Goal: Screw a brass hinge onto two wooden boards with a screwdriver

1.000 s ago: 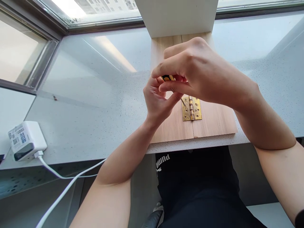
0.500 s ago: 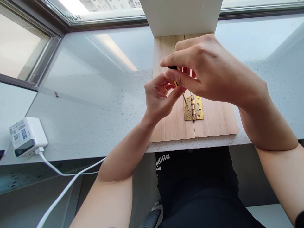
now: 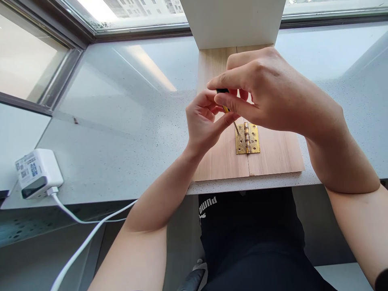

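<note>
My right hand (image 3: 257, 87) grips the black end of a screwdriver (image 3: 226, 109) with a black and yellow handle. Lower down, the fingers of my left hand (image 3: 204, 119) are closed around the screwdriver near its shaft. The thin metal shaft slants down, its tip on the left leaf of a brass-coloured hinge (image 3: 247, 139). That hinge has a worn, spotted surface with several holes and lies flat across the seam between two light wooden boards (image 3: 275, 155). My hands hide part of the boards and most of the handle.
A white block-shaped panel (image 3: 236, 24) stands at the boards' far end. The speckled white counter (image 3: 121, 133) carries a white charger (image 3: 39, 173) with a white cable (image 3: 85, 246) at left. Windows (image 3: 133, 16) border the back and left.
Both hands stay on the screwdriver, and its tip remains on the hinge's left leaf. The black handle end has turned slightly in my right fingers. The view has shifted a little.
</note>
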`<state>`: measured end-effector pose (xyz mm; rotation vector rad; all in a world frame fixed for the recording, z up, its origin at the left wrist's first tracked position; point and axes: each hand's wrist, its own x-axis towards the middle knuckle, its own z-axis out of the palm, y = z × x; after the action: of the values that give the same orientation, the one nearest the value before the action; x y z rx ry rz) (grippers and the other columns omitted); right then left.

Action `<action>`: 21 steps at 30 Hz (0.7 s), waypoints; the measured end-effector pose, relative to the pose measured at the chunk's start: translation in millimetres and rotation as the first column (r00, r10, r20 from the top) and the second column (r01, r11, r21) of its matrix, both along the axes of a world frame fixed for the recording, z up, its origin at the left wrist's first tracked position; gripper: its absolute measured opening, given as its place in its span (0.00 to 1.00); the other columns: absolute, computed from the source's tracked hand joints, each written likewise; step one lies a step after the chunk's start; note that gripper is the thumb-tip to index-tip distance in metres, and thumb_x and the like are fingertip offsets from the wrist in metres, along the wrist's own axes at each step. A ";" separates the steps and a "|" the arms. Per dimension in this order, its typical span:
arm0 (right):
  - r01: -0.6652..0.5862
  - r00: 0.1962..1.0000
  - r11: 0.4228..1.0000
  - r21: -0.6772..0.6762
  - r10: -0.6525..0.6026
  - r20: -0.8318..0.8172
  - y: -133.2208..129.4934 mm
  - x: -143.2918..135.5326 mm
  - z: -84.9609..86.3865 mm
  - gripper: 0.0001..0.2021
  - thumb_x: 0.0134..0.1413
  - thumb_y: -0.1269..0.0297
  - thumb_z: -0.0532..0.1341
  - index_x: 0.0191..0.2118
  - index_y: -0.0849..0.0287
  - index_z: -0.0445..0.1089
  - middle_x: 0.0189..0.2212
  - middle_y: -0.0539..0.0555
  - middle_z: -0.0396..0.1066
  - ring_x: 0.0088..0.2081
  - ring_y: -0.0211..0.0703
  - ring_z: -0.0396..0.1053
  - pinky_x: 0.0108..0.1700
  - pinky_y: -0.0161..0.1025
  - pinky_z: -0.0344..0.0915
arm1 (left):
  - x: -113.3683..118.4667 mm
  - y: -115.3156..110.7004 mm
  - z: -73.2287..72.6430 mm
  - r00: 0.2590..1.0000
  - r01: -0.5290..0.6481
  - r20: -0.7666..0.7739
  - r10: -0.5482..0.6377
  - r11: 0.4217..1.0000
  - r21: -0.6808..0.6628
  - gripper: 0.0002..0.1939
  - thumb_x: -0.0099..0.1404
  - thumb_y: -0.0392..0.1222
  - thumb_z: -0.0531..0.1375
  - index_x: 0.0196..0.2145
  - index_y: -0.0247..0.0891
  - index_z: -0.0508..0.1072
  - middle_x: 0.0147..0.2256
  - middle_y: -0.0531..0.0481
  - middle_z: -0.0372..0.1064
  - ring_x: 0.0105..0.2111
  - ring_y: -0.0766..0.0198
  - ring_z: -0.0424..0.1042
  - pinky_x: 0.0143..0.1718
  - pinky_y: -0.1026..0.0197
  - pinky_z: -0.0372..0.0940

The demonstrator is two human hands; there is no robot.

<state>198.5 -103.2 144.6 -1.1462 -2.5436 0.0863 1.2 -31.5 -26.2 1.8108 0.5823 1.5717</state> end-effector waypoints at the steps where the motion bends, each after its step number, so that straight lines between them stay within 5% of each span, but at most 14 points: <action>1: -0.002 1.000 1.000 0.000 0.002 -0.002 -0.5 -0.1 0.6 0.19 0.90 0.61 0.57 0.55 0.50 0.89 0.42 0.51 0.80 0.45 0.46 0.80 0.54 0.46 0.77 | 1.0 -1.9 0.7 0.999 -0.036 -0.003 0.035 0.999 -0.029 0.35 0.62 0.76 0.85 0.40 0.46 0.79 0.34 0.53 0.76 0.36 0.57 0.83 0.36 0.53 0.82; 5: -0.001 1.000 0.999 0.042 0.001 0.000 3.0 2.7 -1.5 0.19 0.89 0.59 0.57 0.49 0.52 0.88 0.38 0.51 0.76 0.44 0.46 0.78 0.53 0.46 0.76 | 0.4 -5.4 1.9 0.999 -0.043 0.003 0.043 0.997 -0.061 0.32 0.67 0.74 0.83 0.38 0.46 0.78 0.32 0.54 0.75 0.34 0.59 0.81 0.36 0.54 0.82; 11: 0.045 0.999 0.999 -0.016 -0.045 -0.017 2.5 3.3 2.4 0.20 0.86 0.55 0.62 0.39 0.53 0.85 0.36 0.53 0.77 0.41 0.49 0.77 0.53 0.51 0.74 | -4.4 -0.9 2.3 0.986 0.167 -0.010 -0.167 0.977 0.132 0.21 0.79 0.69 0.78 0.50 0.51 0.88 0.38 0.51 0.82 0.36 0.60 0.83 0.34 0.55 0.81; 15: 0.012 0.998 0.999 -0.045 -0.014 -0.053 -0.2 4.6 3.0 0.20 0.88 0.53 0.63 0.40 0.55 0.84 0.37 0.51 0.79 0.43 0.46 0.79 0.56 0.50 0.73 | -6.6 2.8 3.9 0.968 0.251 -0.067 -0.243 0.953 0.169 0.20 0.81 0.67 0.75 0.55 0.51 0.88 0.40 0.50 0.83 0.39 0.58 0.85 0.34 0.56 0.82; 21: 0.024 0.999 0.999 -0.026 -0.026 -0.044 1.9 4.0 -0.8 0.18 0.88 0.52 0.63 0.44 0.52 0.87 0.38 0.53 0.80 0.45 0.50 0.81 0.53 0.50 0.74 | 1.4 -4.3 1.0 0.999 0.004 -0.039 -0.004 1.000 -0.019 0.36 0.65 0.82 0.80 0.40 0.47 0.80 0.34 0.52 0.75 0.40 0.54 0.85 0.38 0.50 0.84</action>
<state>202.6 -101.2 143.8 -1.1726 -2.4960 0.1369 2.6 -35.8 -25.2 1.8310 0.6096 1.5258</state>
